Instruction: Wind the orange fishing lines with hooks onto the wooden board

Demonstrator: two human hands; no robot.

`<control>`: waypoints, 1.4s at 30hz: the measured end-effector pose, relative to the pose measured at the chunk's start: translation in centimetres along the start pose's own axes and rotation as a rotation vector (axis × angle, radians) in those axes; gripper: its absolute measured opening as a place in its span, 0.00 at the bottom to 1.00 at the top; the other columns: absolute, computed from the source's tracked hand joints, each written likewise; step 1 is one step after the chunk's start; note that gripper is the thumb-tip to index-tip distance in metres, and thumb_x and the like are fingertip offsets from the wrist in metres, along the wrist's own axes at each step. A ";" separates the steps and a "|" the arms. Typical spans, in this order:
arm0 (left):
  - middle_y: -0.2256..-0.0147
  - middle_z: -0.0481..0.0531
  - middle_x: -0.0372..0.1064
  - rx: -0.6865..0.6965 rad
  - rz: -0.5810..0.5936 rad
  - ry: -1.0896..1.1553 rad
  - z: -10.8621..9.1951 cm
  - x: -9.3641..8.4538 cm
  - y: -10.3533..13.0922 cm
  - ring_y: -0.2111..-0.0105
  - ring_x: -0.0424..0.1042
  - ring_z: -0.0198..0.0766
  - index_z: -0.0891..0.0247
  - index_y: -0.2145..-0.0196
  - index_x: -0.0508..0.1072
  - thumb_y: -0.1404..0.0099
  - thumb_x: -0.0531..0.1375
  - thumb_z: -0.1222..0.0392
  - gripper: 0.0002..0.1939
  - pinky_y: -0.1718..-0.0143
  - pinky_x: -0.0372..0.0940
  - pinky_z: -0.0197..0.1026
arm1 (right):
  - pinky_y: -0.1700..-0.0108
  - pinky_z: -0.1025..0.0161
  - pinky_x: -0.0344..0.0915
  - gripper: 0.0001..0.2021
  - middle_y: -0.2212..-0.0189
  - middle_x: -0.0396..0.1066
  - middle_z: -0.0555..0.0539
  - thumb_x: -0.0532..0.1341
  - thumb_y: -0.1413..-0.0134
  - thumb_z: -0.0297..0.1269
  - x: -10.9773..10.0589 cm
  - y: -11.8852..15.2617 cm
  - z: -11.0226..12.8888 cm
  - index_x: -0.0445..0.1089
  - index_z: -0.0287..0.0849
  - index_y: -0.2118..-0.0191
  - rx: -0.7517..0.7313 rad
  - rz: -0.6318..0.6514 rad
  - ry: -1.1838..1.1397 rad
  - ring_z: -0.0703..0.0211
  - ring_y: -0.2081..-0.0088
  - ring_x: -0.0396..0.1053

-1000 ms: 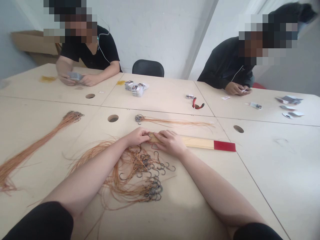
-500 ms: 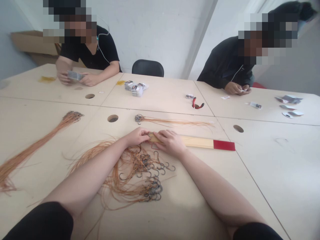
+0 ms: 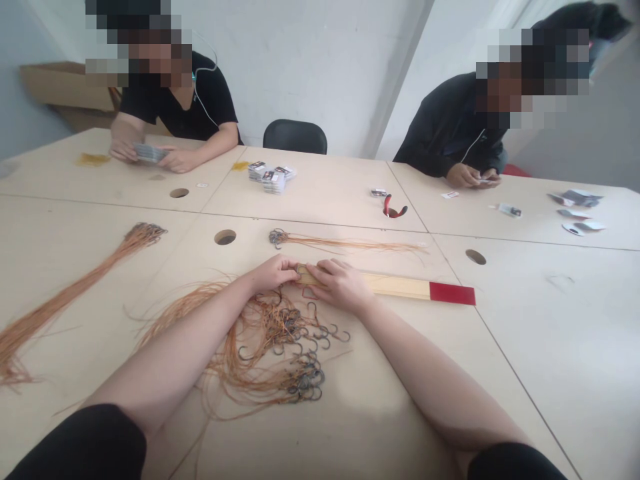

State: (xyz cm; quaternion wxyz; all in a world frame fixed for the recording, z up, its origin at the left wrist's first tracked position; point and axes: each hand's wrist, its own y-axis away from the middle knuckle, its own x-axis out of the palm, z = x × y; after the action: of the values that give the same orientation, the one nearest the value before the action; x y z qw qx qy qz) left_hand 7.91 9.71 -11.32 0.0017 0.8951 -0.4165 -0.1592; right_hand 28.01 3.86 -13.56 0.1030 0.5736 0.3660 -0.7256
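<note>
A long, flat wooden strip (image 3: 400, 285) with a red end lies on the table, pointing right. My left hand (image 3: 276, 272) pinches at its left end, thumb and fingers pressed together near a small hook there. Over the strip, just right of that, my right hand (image 3: 340, 283) is closed on it with bent fingers. Below my hands lies a loose heap of dark fish hooks (image 3: 305, 377) tied to orange lines (image 3: 230, 373). Behind the strip, a thin bundle of hooked lines (image 3: 340, 243) is laid out straight.
A larger bundle of hooked lines (image 3: 95, 275) lies at left. Further back are stacked small packs (image 3: 273, 177), red-handled pliers (image 3: 395, 208) and table holes (image 3: 225, 237). Two people sit across the table, one holding packs (image 3: 149, 153). A black chair (image 3: 295, 136) stands between them.
The red end of the strip has shifted slightly right and down. My hands have stayed nearly in place. The people opposite have moved their hands a little.
</note>
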 end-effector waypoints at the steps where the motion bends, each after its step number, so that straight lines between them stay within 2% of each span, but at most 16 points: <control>1: 0.80 0.46 0.63 0.003 0.011 0.010 0.0 0.0 0.0 0.80 0.58 0.28 0.71 0.74 0.70 0.47 0.56 0.63 0.07 0.78 0.54 0.31 | 0.56 0.61 0.61 0.22 0.60 0.66 0.42 0.54 0.43 0.47 -0.2 0.0 0.1 0.62 0.42 0.45 0.012 0.003 -0.014 0.56 0.60 0.63; 4: 0.76 0.48 0.67 0.022 0.052 0.045 0.2 -0.1 -0.1 0.76 0.61 0.30 0.71 0.70 0.72 0.46 0.56 0.62 0.09 0.75 0.56 0.32 | 0.60 0.64 0.62 0.21 0.63 0.66 0.44 0.54 0.43 0.47 -1.0 -0.1 0.5 0.63 0.44 0.46 0.098 0.026 -0.116 0.59 0.63 0.65; 6: 0.76 0.48 0.67 0.036 0.060 0.045 0.5 -0.2 -0.2 0.76 0.62 0.30 0.70 0.70 0.72 0.44 0.56 0.60 0.09 0.73 0.57 0.32 | 0.64 0.66 0.62 0.20 0.65 0.67 0.46 0.55 0.43 0.46 -1.6 -0.1 0.5 0.65 0.45 0.48 0.167 0.058 -0.210 0.61 0.66 0.66; 10: 0.75 0.50 0.69 0.063 0.006 -0.009 1.0 -0.3 -0.2 0.74 0.66 0.32 0.69 0.72 0.71 0.42 0.57 0.56 0.12 0.69 0.59 0.34 | 0.68 0.67 0.61 0.19 0.68 0.69 0.48 0.56 0.45 0.47 -3.1 0.0 -0.3 0.69 0.45 0.51 0.252 0.144 -0.404 0.63 0.70 0.66; 14: 0.72 0.54 0.72 0.039 -0.012 -0.020 1.1 -0.3 -0.1 0.71 0.68 0.34 0.70 0.65 0.72 0.41 0.56 0.55 0.14 0.66 0.61 0.35 | 0.70 0.66 0.61 0.19 0.69 0.71 0.49 0.57 0.46 0.48 -5.5 0.0 -1.2 0.69 0.46 0.51 0.267 0.230 -0.622 0.63 0.71 0.65; 18: 0.72 0.55 0.73 0.014 -0.022 -0.028 0.9 -0.2 0.0 0.73 0.68 0.34 0.71 0.66 0.72 0.42 0.57 0.54 0.15 0.69 0.61 0.35 | 0.72 0.66 0.60 0.20 0.69 0.70 0.50 0.58 0.47 0.47 -8.6 0.0 -1.5 0.69 0.45 0.50 0.258 0.329 -0.790 0.64 0.71 0.63; 21: 0.72 0.55 0.72 0.004 -0.023 -0.032 0.8 -0.2 0.0 0.72 0.68 0.34 0.71 0.66 0.71 0.42 0.57 0.55 0.15 0.69 0.61 0.35 | 0.71 0.66 0.61 0.19 0.68 0.70 0.50 0.59 0.47 0.46 -10.5 0.2 -1.2 0.69 0.45 0.51 0.191 0.391 -0.857 0.64 0.71 0.64; 23: 0.72 0.54 0.72 0.013 -0.021 -0.045 0.9 -0.3 0.0 0.72 0.68 0.34 0.71 0.65 0.71 0.42 0.57 0.55 0.14 0.69 0.60 0.34 | 0.70 0.66 0.63 0.19 0.66 0.70 0.49 0.58 0.46 0.45 -11.2 0.3 -0.7 0.68 0.45 0.50 0.145 0.327 -0.821 0.64 0.69 0.65; 25: 0.72 0.52 0.72 0.024 -0.017 -0.052 0.9 -0.3 0.1 0.72 0.68 0.33 0.70 0.65 0.71 0.42 0.57 0.56 0.14 0.69 0.60 0.34 | 0.67 0.65 0.64 0.20 0.63 0.69 0.47 0.57 0.44 0.44 -11.4 0.3 0.1 0.66 0.44 0.48 0.106 0.180 -0.719 0.63 0.66 0.66; 28: 0.72 0.51 0.71 0.037 -0.007 -0.026 1.0 -0.3 0.1 0.71 0.68 0.34 0.70 0.65 0.71 0.42 0.56 0.57 0.13 0.66 0.61 0.35 | 0.62 0.63 0.65 0.21 0.56 0.66 0.42 0.57 0.44 0.42 -11.0 0.3 1.1 0.63 0.41 0.46 0.020 -0.061 -0.491 0.61 0.61 0.66; 30: 0.72 0.51 0.71 0.040 -0.008 0.010 0.9 -0.2 0.1 0.70 0.69 0.34 0.70 0.65 0.71 0.42 0.56 0.57 0.12 0.65 0.62 0.36 | 0.61 0.61 0.65 0.20 0.56 0.66 0.42 0.57 0.44 0.41 -10.4 0.3 1.5 0.63 0.40 0.46 -0.074 -0.183 -0.274 0.59 0.60 0.65; 33: 0.74 0.50 0.71 0.025 -0.030 0.037 0.6 -0.1 0.2 0.72 0.69 0.34 0.70 0.67 0.71 0.44 0.58 0.58 0.11 0.67 0.62 0.35 | 0.63 0.59 0.63 0.19 0.59 0.68 0.44 0.58 0.44 0.40 -9.5 0.6 1.7 0.62 0.44 0.47 -0.273 -0.335 0.054 0.58 0.62 0.65; 36: 0.74 0.51 0.71 0.003 -0.042 0.017 0.3 0.0 0.3 0.73 0.68 0.33 0.70 0.67 0.71 0.44 0.59 0.58 0.11 0.70 0.62 0.33 | 0.68 0.62 0.61 0.19 0.60 0.68 0.47 0.61 0.47 0.40 -9.0 1.2 1.9 0.62 0.48 0.49 -0.435 -0.495 0.190 0.60 0.64 0.65; 39: 0.73 0.51 0.71 0.005 -0.036 0.018 0.4 -0.1 0.3 0.72 0.68 0.32 0.70 0.66 0.71 0.43 0.58 0.58 0.11 0.69 0.62 0.33 | 0.69 0.63 0.61 0.20 0.61 0.68 0.48 0.62 0.49 0.39 -8.9 1.5 2.1 0.62 0.48 0.49 -0.485 -0.570 0.198 0.61 0.64 0.64; 41: 0.73 0.51 0.71 0.013 -0.033 0.029 0.6 -0.1 0.2 0.72 0.68 0.32 0.70 0.66 0.71 0.44 0.58 0.59 0.11 0.69 0.62 0.33 | 0.68 0.62 0.62 0.21 0.60 0.68 0.46 0.62 0.48 0.39 -8.9 1.4 2.2 0.62 0.45 0.48 -0.453 -0.526 0.179 0.60 0.64 0.64; 42: 0.73 0.51 0.71 0.019 -0.031 0.038 0.7 -0.1 0.2 0.72 0.68 0.32 0.70 0.67 0.71 0.44 0.58 0.58 0.11 0.69 0.62 0.33 | 0.66 0.61 0.62 0.21 0.60 0.68 0.45 0.61 0.48 0.39 -8.8 1.2 2.2 0.61 0.44 0.48 -0.404 -0.464 0.160 0.59 0.63 0.64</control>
State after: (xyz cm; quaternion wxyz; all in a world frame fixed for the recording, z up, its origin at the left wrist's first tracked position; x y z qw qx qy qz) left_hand 7.44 9.76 -11.95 -0.0016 0.9044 -0.4038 -0.1382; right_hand 29.88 -0.82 -5.90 0.0174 0.4980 0.6306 -0.5950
